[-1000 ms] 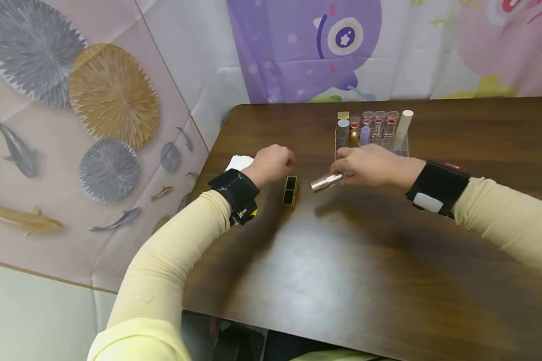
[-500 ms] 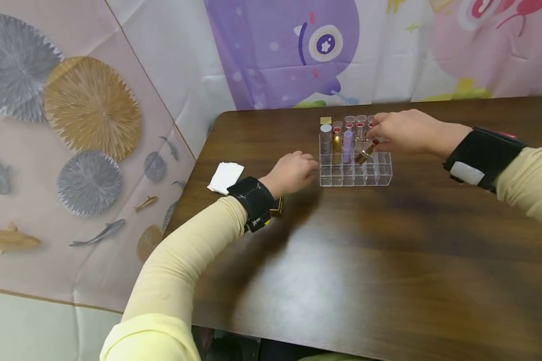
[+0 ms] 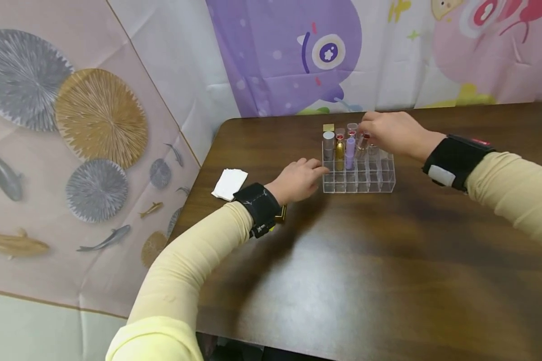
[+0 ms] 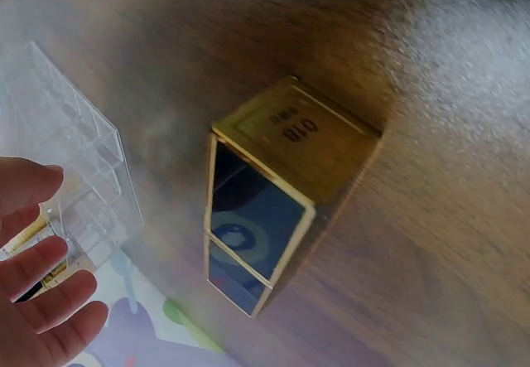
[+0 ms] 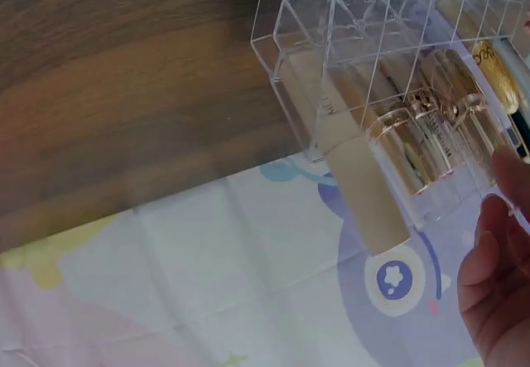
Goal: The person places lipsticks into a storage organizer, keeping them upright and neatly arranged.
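My right hand [image 3: 394,131] is over the back row of a clear lipstick organizer [image 3: 359,190], pinching a clear-capped lipstick [image 5: 475,127] at its end. That lipstick stands among other tubes there, partly hidden by the fingers in the head view. At the organizer's left front corner is my left hand [image 3: 297,180], its fingers loosely spread, holding nothing. Its fingertips come right up to the clear wall. A dark rectangular case with gold trim [image 4: 261,205], marked "01B" on its gold end, stands on the table below the left wrist, mostly hidden in the head view.
Upright in the organizer are a grey-capped tube [image 3: 328,143], a gold tube [image 3: 340,150], a purple tube [image 3: 350,153] and a cream tube [image 5: 368,193]. A white folded tissue [image 3: 230,183] lies left on the brown table [image 3: 388,276]. A printed cloth [image 3: 271,70] hangs behind.
My right hand has carried the lipstick from in front of the organizer back and down into its rear row. My left hand has moved right, from beside the tissue to the organizer's corner.
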Demonstrator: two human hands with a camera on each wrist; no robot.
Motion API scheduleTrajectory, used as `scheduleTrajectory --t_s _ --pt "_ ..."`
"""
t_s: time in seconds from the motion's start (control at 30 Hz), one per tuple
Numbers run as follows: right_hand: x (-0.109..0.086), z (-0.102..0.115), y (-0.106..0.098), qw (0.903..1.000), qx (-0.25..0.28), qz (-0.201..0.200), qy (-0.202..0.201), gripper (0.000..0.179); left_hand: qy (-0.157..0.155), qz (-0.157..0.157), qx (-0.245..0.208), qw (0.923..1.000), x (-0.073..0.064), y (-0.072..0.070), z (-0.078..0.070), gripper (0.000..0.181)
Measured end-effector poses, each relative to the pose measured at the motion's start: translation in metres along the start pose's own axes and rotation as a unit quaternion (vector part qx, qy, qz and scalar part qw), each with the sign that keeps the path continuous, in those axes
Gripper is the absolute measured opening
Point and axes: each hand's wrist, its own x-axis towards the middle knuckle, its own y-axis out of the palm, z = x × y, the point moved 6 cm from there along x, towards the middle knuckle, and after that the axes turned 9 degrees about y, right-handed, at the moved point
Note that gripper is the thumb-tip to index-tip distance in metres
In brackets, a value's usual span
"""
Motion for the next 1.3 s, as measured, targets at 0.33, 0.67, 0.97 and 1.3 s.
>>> scheduleTrajectory --t_s 0.33,0.67,0.97,1.3 --pt "0.009 -0.001 0.006 0.9951 -0.073 0.066 -0.011 0.023 -0.006 -0.005 -0.017 0.9998 -0.010 -0.001 0.005 0.043" --pt "0.010 0.006 0.008 0.9882 -0.132 0.063 -0.046 0.014 -0.017 0.003 -0.015 0.9997 -0.019 0.000 0.014 0.044" --pt "0.001 0.011 0.026 0.9940 -0.103 -0.004 -0.036 0.016 -0.081 0.019 -0.015 0.9964 -0.032 0.001 0.027 0.042" --pt "-0.006 0.009 0.024 0.9990 -0.005 -0.035 0.027 0.025 -0.216 0.077 -0.045 0.9724 -0.052 0.012 0.044 0.028"
